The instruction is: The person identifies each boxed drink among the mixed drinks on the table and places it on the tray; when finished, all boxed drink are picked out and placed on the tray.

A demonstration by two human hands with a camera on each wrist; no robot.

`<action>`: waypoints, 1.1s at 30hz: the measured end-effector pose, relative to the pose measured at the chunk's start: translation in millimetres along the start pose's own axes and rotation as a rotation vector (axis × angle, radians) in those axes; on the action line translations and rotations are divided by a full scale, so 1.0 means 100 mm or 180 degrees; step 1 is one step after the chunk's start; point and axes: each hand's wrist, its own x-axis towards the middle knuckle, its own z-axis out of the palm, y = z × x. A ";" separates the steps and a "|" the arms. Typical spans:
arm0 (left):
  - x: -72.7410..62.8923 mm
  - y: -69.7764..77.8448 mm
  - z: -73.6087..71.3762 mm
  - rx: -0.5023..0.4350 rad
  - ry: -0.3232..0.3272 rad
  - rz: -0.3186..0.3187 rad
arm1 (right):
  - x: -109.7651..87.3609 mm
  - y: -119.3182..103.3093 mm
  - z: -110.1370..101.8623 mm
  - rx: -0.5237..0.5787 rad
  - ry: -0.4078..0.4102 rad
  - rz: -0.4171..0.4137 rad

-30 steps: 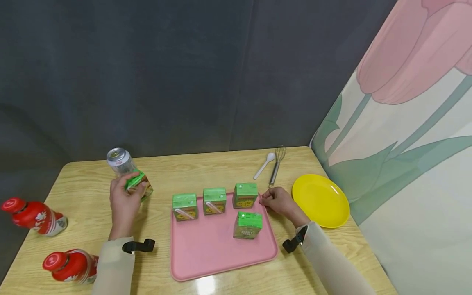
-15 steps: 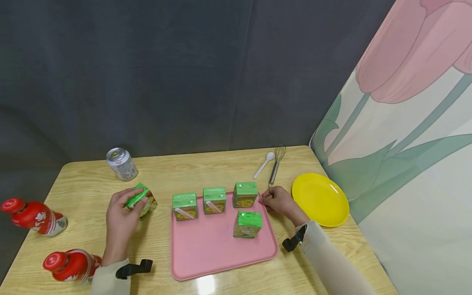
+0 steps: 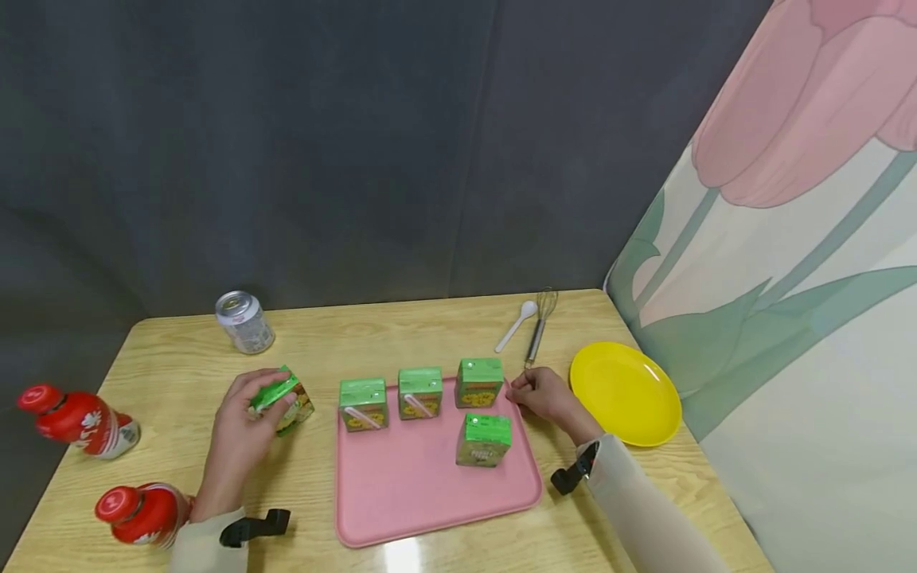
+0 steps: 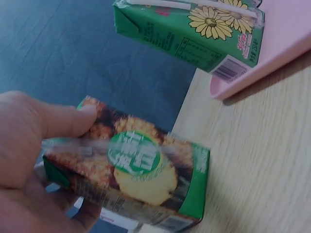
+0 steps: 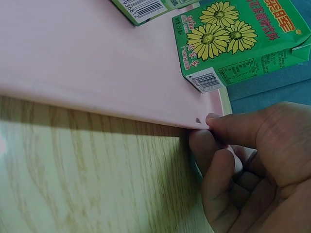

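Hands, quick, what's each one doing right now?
Left hand: grips a green juice carton beside the pink tray.
Right hand: fingers curled, pinching the pink tray's far right corner.

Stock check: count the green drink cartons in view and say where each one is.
5. Three stand in a row at the far edge of the pink tray. One stands nearer. The left hand holds a carton left of the tray. None appear hidden.

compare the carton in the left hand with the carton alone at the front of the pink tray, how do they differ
The held carton is gripped by the left hand over the table, left of the pink tray; the front carton stands untouched on the tray. The held carton is tilted; the front carton is upright. The left wrist view shows pineapple on the held carton; the front carton's print is too small to tell. Both are small with green tops.
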 end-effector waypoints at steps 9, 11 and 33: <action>-0.04 -0.03 -0.02 -0.0040 -0.0057 0.0010 | 0.00 -0.01 0.00 0.0043 -0.0026 0.0001; -0.04 -0.04 -0.02 -0.0052 -0.0042 0.0031 | 0.00 -0.01 0.00 0.0041 -0.0033 0.0014; -0.22 0.16 -0.16 0.0137 -0.0371 0.0658 | -0.01 -0.01 0.00 0.0039 -0.0035 -0.0021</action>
